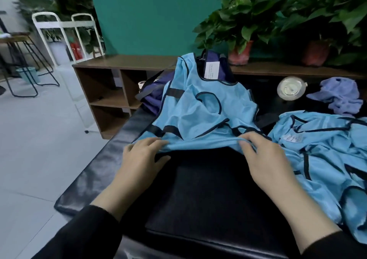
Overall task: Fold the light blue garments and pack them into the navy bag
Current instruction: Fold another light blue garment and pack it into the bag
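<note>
Blue vest (202, 108) lies mid-frame on the black counter (198, 189), its long axis running away toward the bag (153, 92) at the top. Left hand (143, 155) and right hand (266, 159) each pinch its near hem, equally close.

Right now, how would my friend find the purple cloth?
Look at the black bench, far right end. Behind the blue pile, beside the round lid, lies the purple cloth. It is crumpled, lilac, with no black trim.
</note>
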